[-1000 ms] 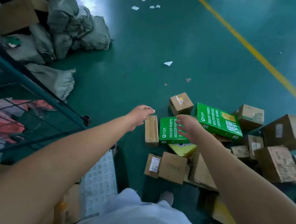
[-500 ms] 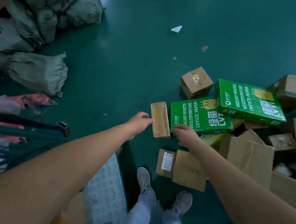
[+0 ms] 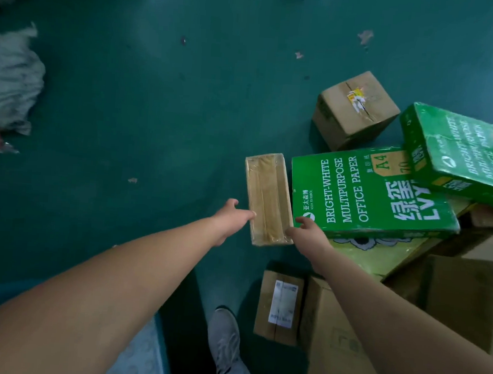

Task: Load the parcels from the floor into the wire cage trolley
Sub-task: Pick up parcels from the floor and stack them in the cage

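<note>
From the head view, a narrow taped parcel [image 3: 268,198] lies on the green floor [image 3: 157,107], just beside a green office-paper box [image 3: 367,192]. The left hand [image 3: 231,219] touches its left edge and the right hand [image 3: 307,235] its near right corner, fingers extended, each grip released.

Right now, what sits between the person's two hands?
In the head view, the narrow taped brown parcel lies between the left hand and the right hand.
</note>
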